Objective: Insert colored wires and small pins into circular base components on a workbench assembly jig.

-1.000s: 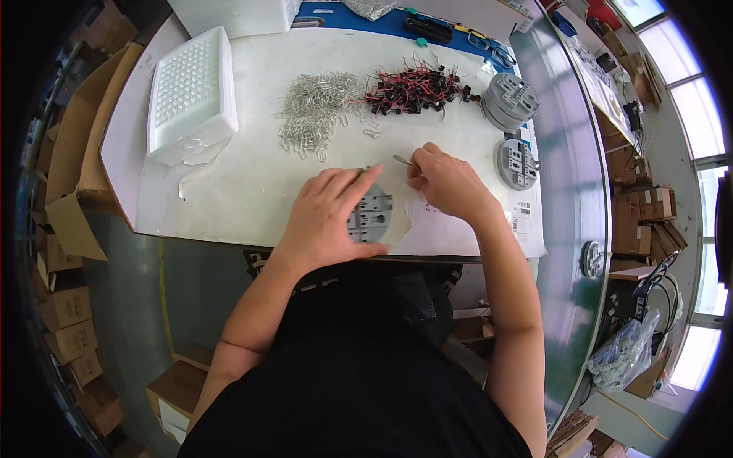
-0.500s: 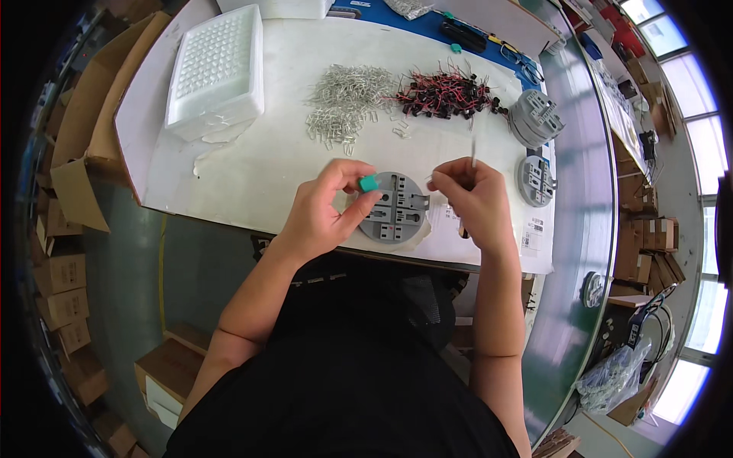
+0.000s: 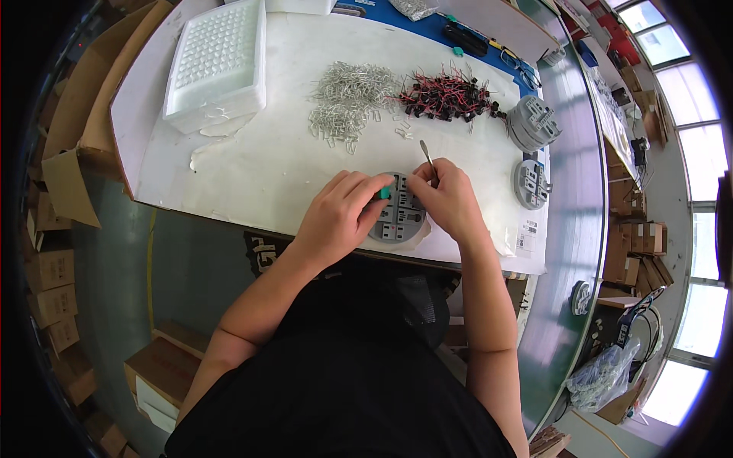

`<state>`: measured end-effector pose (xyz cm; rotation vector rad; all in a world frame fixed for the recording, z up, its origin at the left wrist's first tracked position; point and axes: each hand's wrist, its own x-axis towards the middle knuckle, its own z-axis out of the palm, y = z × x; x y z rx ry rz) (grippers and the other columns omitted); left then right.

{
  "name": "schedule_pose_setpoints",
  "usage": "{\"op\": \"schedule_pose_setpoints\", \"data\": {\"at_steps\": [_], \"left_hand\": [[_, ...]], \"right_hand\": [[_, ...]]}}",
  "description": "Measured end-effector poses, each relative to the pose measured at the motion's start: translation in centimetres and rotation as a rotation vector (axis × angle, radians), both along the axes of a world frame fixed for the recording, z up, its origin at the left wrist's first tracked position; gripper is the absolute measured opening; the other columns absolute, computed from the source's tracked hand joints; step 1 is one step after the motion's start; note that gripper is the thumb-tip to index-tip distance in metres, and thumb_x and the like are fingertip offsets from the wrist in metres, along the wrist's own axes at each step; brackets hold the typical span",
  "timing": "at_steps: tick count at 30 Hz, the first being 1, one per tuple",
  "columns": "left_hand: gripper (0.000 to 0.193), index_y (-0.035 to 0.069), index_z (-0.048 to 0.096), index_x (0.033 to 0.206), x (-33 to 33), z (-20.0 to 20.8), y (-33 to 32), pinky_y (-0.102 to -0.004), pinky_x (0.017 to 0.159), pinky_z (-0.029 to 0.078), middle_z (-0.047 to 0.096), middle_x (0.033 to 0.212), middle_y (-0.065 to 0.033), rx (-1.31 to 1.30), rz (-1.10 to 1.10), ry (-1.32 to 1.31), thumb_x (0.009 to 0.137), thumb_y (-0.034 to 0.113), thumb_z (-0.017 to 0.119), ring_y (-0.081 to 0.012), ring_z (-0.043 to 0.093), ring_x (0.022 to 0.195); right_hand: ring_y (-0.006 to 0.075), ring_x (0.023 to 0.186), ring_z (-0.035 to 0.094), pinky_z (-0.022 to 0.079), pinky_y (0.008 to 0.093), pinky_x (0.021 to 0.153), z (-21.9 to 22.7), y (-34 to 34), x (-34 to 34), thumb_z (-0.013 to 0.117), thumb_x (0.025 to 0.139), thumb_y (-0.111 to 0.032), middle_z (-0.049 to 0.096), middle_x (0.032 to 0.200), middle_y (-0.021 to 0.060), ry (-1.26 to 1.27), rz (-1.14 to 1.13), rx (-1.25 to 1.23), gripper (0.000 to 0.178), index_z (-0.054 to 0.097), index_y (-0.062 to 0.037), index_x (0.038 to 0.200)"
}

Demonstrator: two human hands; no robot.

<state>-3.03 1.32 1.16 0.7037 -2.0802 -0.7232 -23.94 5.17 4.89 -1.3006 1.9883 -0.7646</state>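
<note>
A round grey plastic base (image 3: 398,221) with black slots lies near the bench's front edge, partly covered by both hands. My left hand (image 3: 336,214) rests at its left side with fingers closed. A small green piece (image 3: 383,191) sits at its fingertips, over the base. Reaching in from the right, my right hand (image 3: 449,197) has its thumb and index finger pressed together at the base's upper right edge. A thin metal tool (image 3: 427,153) with a flattened end is held in that hand, pointing up and away. Anything small pinched at the right fingertips is hidden.
Beyond the hands lie a pile of silvery metal clips (image 3: 347,99) and a heap of red-and-black wired parts (image 3: 447,93). A white foam tray (image 3: 214,69) stands far left. More grey bases (image 3: 533,122) are stacked at right, with another base (image 3: 531,183) nearer.
My right hand has moved left onto the base, and the metal tool now leans left. My left hand has turned over and shifted right, its fingers closing over the base's left side.
</note>
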Motion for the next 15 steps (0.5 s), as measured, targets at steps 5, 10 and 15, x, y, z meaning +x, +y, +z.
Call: {"op": "schedule_pose_setpoints", "data": {"at_steps": [5,10,15], "left_hand": [[0.036,0.007,0.069,0.124,0.0,-0.1,-0.1,-0.0424,0.083,0.056,0.068,0.102,-0.0085,0.026,-0.018,0.006,0.089,0.003,0.077,-0.0301,0.066,0.094],[0.035,0.006,0.069,0.124,0.2,-0.1,-0.2,-0.0424,0.083,0.056,0.067,0.101,-0.009,0.066,-0.051,0.028,0.09,0.003,0.076,-0.0306,0.066,0.095],[0.035,0.005,0.069,0.124,0.3,0.0,-0.4,-0.042,0.083,0.056,0.067,0.102,-0.0097,0.092,-0.073,0.035,0.09,0.004,0.077,-0.0311,0.066,0.095]], "right_hand": [[0.0263,0.077,0.065,0.054,0.0383,0.074,-0.4,-0.1,0.4,0.075,0.089,-0.025,0.068,0.09,0.0168,-0.003,0.02,-0.017,0.03,0.067,0.0048,0.087],[0.0187,0.071,0.062,0.053,0.0356,0.068,0.3,-0.3,-0.2,0.076,0.09,-0.026,0.067,0.079,0.0113,-0.166,-0.021,0.062,0.032,0.067,0.0044,0.087],[0.0076,0.07,0.055,0.046,0.0267,0.063,0.9,-0.5,0.1,0.078,0.094,-0.023,0.064,0.079,0.0005,-0.201,-0.045,0.078,0.028,0.067,0.0027,0.092]]}}
